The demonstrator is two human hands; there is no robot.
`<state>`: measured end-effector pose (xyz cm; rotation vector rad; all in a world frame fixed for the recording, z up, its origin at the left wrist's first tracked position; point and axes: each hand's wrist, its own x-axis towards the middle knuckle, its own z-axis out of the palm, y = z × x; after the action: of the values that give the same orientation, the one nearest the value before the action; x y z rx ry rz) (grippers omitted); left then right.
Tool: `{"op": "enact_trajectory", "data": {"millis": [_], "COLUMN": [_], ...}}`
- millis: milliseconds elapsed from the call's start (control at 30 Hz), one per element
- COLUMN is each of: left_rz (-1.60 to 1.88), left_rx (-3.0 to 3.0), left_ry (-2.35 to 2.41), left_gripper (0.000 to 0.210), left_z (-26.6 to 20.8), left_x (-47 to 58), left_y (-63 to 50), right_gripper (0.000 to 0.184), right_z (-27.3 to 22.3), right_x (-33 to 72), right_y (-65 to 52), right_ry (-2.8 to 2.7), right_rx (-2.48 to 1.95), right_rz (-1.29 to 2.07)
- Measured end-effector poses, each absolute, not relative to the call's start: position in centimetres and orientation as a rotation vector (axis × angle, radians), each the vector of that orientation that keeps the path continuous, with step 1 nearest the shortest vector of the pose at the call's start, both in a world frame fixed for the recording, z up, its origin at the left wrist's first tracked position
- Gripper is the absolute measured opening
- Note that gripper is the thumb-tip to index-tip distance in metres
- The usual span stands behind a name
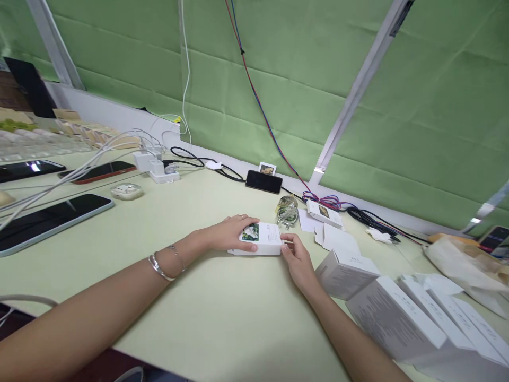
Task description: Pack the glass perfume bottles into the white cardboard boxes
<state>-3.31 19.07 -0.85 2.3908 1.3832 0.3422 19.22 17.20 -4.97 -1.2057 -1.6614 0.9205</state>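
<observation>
- Nearest, at the right, a row of white cartons [401,318] stands on the pale desk [238,307]; they look folded into shape, though whether every end is closed I cannot tell.
- Beyond the bare stretch of desk, the white flower-print carton [269,233] lies flat between both hands, apart from the row.
- The left hand [230,233] grasps it from above, thumb on the near edge, fingers over the far one.
- The right hand [296,258] has thumb and fingertips on its right end, seemingly pinching there.
- This carton already has its box form; its right end appears to be the part in work, whether tucked shut or not being hidden.
- Farther back sit a clear glass-like container [287,210], a small picture box [324,213] and a black smartphone [264,181].
</observation>
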Motion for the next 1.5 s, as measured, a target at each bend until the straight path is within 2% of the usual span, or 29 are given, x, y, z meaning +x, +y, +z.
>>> {"op": "enact_trajectory", "data": {"millis": [1500], "left_rz": [0.306], "left_rx": [2.395], "left_ry": [1.4], "left_gripper": [0.081], "left_z": [-0.94], "left_x": [-3.15], "left_y": [18.87], "right_gripper": [0.025], "right_z": [-4.92], "right_x": [19.15], "right_y": [17.14], "right_ry": [-1.775], "right_rx": [-1.271], "right_rz": [0.758]}}
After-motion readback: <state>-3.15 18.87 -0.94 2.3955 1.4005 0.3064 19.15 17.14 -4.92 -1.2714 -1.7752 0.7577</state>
